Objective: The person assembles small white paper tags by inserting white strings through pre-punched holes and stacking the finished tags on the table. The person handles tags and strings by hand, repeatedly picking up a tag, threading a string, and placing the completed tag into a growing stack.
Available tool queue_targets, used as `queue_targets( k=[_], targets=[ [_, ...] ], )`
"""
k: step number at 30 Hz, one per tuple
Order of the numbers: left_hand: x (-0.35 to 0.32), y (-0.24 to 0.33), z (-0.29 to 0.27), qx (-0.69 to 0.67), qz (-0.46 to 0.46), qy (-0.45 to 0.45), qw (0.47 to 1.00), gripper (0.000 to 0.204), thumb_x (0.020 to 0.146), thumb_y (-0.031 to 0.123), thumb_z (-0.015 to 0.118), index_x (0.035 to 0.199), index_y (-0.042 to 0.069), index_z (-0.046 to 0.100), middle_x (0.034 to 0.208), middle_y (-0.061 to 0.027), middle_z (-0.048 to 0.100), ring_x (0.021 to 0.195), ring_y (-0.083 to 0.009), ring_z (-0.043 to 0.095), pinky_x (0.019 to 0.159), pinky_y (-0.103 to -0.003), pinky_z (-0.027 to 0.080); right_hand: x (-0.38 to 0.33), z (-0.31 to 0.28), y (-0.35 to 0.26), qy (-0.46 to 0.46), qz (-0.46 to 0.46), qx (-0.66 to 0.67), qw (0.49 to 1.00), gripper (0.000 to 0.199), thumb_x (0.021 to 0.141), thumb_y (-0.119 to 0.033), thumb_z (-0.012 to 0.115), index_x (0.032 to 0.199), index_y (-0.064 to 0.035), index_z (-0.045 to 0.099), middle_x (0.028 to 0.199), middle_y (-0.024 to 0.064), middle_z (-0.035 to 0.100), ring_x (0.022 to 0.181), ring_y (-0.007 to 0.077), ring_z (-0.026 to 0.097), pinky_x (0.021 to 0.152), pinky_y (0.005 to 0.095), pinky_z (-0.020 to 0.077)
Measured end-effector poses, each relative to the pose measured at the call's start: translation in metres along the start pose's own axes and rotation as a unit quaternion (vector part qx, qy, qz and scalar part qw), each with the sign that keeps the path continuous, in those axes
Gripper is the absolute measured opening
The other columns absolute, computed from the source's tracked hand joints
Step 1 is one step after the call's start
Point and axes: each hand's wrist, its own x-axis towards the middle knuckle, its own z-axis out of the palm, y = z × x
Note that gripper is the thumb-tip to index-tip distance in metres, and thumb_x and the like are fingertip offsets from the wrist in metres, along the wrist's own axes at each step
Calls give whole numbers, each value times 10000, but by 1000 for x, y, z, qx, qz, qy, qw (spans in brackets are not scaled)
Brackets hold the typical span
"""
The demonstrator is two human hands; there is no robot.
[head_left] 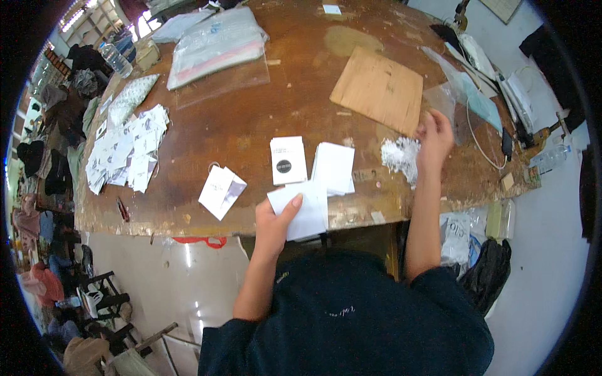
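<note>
Fingers of the left hand (274,219) close around white cards (310,214), thumb flat on top, at the near edge of the table (295,106). Those of the right hand (435,143) curl together beside the strings (396,152); whether they pinch one, I cannot tell. Just past the cards stand two neat piles, the printed stack (288,153) and the blank stack (334,166), which I take for work left. Further left lies a splayed tag (219,194) with a loop (213,163), and beyond it a big loose heap (128,153); I'd judge that part done, so plenty is behind and a fair share remains. Stiff, smooth paper meets a fluffy white tangle, a squarish wooden board (376,88), glossy clear bags (219,47) and scuffed brown wood.
</note>
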Motion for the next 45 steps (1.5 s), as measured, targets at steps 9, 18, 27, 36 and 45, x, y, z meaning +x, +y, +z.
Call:
queue_targets(
  k=[9, 18, 27, 36, 45],
  targets=[
    [5, 0, 17, -82, -25, -65, 994, 318, 962, 159, 685, 1213, -35, 674, 1057, -81, 708, 883, -105, 640, 789, -271, 522, -60, 25, -64, -21, -108, -60, 992, 140, 967, -49, 633, 1100, -6, 632, 859, 25, 615, 571, 72, 503, 503, 245, 410],
    [4, 2, 20, -74, -2, -111, 991, 334, 966, 136, 659, 1268, -5, 664, 1150, -62, 684, 946, -93, 617, 860, -272, 506, -55, 19, -16, -1, 64, -50, 997, 196, 947, -83, 672, 1125, -2, 666, 785, 6, 585, 557, 60, 479, 506, 223, 394],
    [10, -4, 24, -124, -17, -110, 986, 382, 956, 140, 664, 1292, -39, 639, 1156, -105, 697, 958, -117, 644, 866, -285, 521, -102, 5, -49, -72, -174, -91, 978, 210, 911, 80, 575, 1048, -36, 684, 797, -4, 620, 606, 43, 518, 485, 189, 394],
    [10, -11, 36, -227, -74, 0, 971, 294, 968, 157, 653, 1193, -30, 622, 1078, -105, 699, 915, -169, 696, 793, -323, 580, -165, 79, -31, -399, 195, 13, 896, 186, 925, -28, 655, 1108, 1, 667, 839, 4, 644, 839, 104, 632, 731, 240, 507],
    [19, 3, 10, -86, 95, 78, 989, 273, 967, 151, 677, 1174, -25, 649, 1045, -74, 687, 929, -117, 643, 813, -279, 525, -131, 70, -32, -186, 87, 265, 942, 132, 969, -75, 556, 841, -44, 570, 880, 56, 572, 798, 211, 586, 756, 377, 509]
  ],
)
